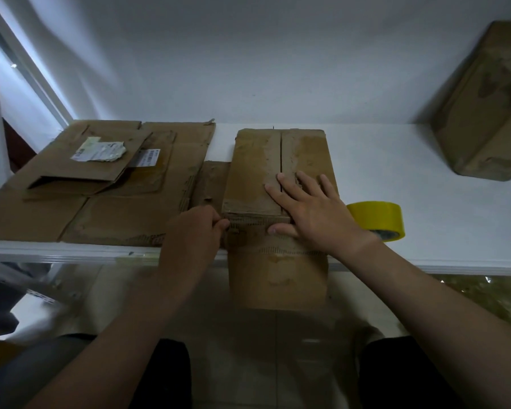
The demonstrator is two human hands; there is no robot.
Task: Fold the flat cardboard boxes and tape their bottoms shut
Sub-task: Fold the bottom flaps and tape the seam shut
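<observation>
Head view, dim light. A worn brown cardboard box sits mid-bench on a white bench. Its closed flap face points up, and its near face drops past the front edge toward the person's lap. The long axis runs straight away from the viewer, and the seam between the two flaps follows it.

The right hand lies flat and spread over that seam, holding nothing, w/ the thumb hooked over the near edge. The left hand has curled fingers pinching the box's near-left corner.

Likely light and hollow – panels stiff, creases soft, edges frayed – so flaps prob. spring up. Best held by palm pressure near the seam and by corners.

A yellow tape roll stands just right of the right hand – untouched.
</observation>
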